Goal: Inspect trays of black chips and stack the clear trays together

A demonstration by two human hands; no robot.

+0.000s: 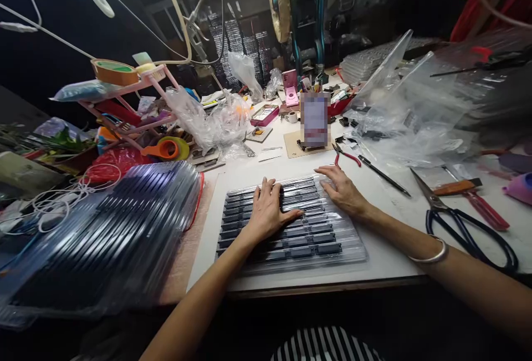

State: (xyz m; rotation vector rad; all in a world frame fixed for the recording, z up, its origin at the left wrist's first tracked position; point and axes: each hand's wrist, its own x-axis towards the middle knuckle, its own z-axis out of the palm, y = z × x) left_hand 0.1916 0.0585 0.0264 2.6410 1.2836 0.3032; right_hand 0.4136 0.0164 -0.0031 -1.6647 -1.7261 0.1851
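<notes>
A clear plastic tray (351,239) lies flat on the white work surface in front of me, holding rows of black strip-like parts (297,252). My left hand (268,208) rests palm down over the middle of the rows, its fingers apart and its thumb stretched to the right. At the tray's upper right corner is my right hand (343,189), with its fingers spread and touching the plastic edge. Neither hand grips anything. Part of the rows is hidden beneath my left hand and forearm.
Stacked filled trays (137,211) stand at the left. Scissors (461,228), a black pen (384,175) and red-handled pliers (347,154) lie at the right. A phone (315,120) stands behind the tray, with plastic bags (216,122) to its left.
</notes>
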